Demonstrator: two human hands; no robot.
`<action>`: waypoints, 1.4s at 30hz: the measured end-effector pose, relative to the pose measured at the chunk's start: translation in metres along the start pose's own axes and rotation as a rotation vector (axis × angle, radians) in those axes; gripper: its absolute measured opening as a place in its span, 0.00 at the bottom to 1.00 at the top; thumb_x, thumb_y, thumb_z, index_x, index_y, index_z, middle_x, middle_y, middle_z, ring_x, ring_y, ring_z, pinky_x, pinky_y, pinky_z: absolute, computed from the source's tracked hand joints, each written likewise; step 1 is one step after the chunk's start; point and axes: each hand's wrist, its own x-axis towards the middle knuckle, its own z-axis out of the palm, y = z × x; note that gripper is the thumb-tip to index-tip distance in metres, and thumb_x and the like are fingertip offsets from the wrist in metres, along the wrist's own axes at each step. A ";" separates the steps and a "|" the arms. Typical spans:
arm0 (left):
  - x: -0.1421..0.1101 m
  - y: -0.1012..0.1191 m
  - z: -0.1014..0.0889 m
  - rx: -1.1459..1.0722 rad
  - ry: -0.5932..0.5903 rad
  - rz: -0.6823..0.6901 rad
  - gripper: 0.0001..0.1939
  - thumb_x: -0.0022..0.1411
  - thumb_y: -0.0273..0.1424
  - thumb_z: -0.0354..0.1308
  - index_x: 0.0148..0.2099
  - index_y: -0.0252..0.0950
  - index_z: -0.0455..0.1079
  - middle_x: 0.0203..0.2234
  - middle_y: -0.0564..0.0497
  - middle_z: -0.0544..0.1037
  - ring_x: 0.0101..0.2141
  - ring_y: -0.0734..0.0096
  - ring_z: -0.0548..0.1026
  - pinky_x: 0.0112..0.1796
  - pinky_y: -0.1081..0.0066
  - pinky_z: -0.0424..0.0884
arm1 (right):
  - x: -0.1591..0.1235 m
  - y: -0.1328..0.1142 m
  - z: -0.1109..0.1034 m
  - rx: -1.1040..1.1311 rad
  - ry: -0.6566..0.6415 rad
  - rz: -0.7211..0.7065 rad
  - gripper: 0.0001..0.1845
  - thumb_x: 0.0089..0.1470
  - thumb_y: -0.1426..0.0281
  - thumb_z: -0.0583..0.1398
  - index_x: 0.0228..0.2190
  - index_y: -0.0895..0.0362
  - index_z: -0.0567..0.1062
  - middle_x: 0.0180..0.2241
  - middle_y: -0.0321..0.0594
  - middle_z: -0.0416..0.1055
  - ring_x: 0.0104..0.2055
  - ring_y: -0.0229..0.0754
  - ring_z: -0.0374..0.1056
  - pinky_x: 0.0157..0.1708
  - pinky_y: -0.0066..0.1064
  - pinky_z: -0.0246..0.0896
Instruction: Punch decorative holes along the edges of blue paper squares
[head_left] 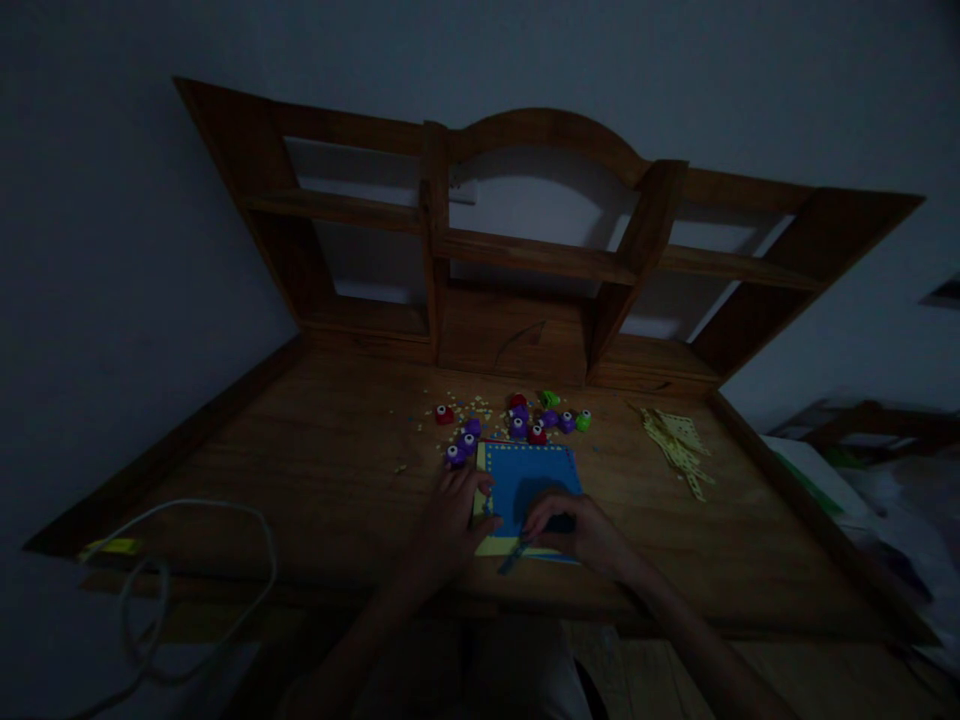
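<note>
In this gloom, the left hand (452,508) rests on the paper (532,475), fingers apart; the right hand (583,528) pinches a strip (511,559), partly hidden.

Blue sheet (531,480) is showing yellow and red dots near its edges
Purple, red and green punches (518,427) are colouring the brown worktop (337,440); pale yellow strips (670,445) are showing rows of holes.
</note>
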 end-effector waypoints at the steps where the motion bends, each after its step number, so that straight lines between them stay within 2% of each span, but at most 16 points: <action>1: 0.000 0.000 0.000 -0.002 0.001 -0.001 0.14 0.58 0.31 0.60 0.47 0.40 0.65 0.43 0.49 0.71 0.49 0.56 0.67 0.54 0.54 0.59 | -0.001 0.000 -0.001 0.011 -0.017 0.000 0.07 0.52 0.64 0.67 0.29 0.55 0.79 0.34 0.40 0.77 0.39 0.42 0.73 0.43 0.35 0.67; 5: 0.000 0.002 -0.001 0.002 -0.005 -0.013 0.16 0.57 0.29 0.61 0.48 0.40 0.64 0.43 0.48 0.72 0.49 0.56 0.67 0.56 0.52 0.56 | -0.006 -0.002 -0.012 0.050 -0.121 0.023 0.09 0.50 0.63 0.67 0.31 0.56 0.80 0.33 0.40 0.77 0.39 0.44 0.73 0.40 0.35 0.69; 8: 0.000 0.002 0.000 0.001 -0.004 -0.022 0.16 0.57 0.29 0.61 0.48 0.40 0.64 0.43 0.48 0.72 0.49 0.56 0.67 0.55 0.53 0.58 | -0.009 -0.007 -0.021 0.052 -0.167 0.031 0.10 0.51 0.63 0.67 0.33 0.55 0.80 0.36 0.41 0.77 0.43 0.45 0.72 0.44 0.36 0.68; 12: 0.000 0.000 0.001 0.002 -0.010 -0.011 0.16 0.58 0.30 0.61 0.48 0.40 0.64 0.43 0.48 0.72 0.49 0.55 0.67 0.55 0.53 0.58 | -0.012 -0.008 -0.025 -0.002 -0.092 0.060 0.14 0.51 0.63 0.67 0.40 0.53 0.79 0.44 0.41 0.75 0.47 0.46 0.71 0.51 0.39 0.64; 18: 0.000 0.003 -0.002 -0.010 -0.014 -0.026 0.14 0.58 0.30 0.60 0.47 0.40 0.64 0.44 0.48 0.71 0.50 0.55 0.66 0.54 0.54 0.59 | -0.014 0.001 -0.017 0.001 -0.001 0.077 0.10 0.53 0.62 0.65 0.33 0.55 0.80 0.36 0.41 0.77 0.42 0.45 0.73 0.46 0.38 0.67; 23: 0.000 0.004 -0.003 0.001 -0.015 -0.015 0.15 0.58 0.30 0.60 0.47 0.40 0.64 0.43 0.48 0.72 0.50 0.55 0.66 0.55 0.53 0.57 | -0.017 0.001 -0.025 0.020 -0.081 0.082 0.09 0.52 0.62 0.66 0.32 0.55 0.80 0.34 0.41 0.78 0.43 0.46 0.72 0.44 0.37 0.67; 27: 0.000 0.002 -0.002 0.006 -0.012 -0.016 0.15 0.58 0.30 0.60 0.48 0.40 0.64 0.43 0.48 0.72 0.50 0.55 0.67 0.55 0.54 0.58 | -0.021 -0.003 -0.035 0.024 -0.144 0.097 0.09 0.52 0.62 0.66 0.33 0.54 0.81 0.34 0.41 0.78 0.45 0.47 0.72 0.47 0.40 0.67; 31: 0.000 0.003 0.000 0.027 -0.007 -0.014 0.14 0.58 0.30 0.59 0.47 0.40 0.65 0.43 0.47 0.72 0.49 0.54 0.67 0.55 0.53 0.57 | -0.024 -0.005 -0.035 0.012 -0.057 0.112 0.12 0.52 0.61 0.66 0.37 0.53 0.80 0.41 0.43 0.77 0.46 0.47 0.71 0.49 0.41 0.65; 35: 0.000 0.003 0.001 0.052 -0.007 0.002 0.13 0.59 0.31 0.59 0.46 0.39 0.64 0.42 0.48 0.72 0.48 0.55 0.68 0.57 0.51 0.54 | -0.026 -0.001 -0.030 0.013 0.023 0.100 0.11 0.53 0.61 0.65 0.35 0.55 0.80 0.38 0.43 0.77 0.43 0.45 0.73 0.46 0.38 0.67; 42: -0.001 0.004 0.000 0.025 -0.010 -0.016 0.14 0.58 0.31 0.59 0.47 0.39 0.64 0.45 0.46 0.71 0.49 0.54 0.67 0.54 0.52 0.59 | -0.028 0.003 -0.040 0.021 -0.060 0.115 0.12 0.52 0.59 0.66 0.31 0.55 0.81 0.34 0.43 0.78 0.43 0.47 0.72 0.44 0.37 0.67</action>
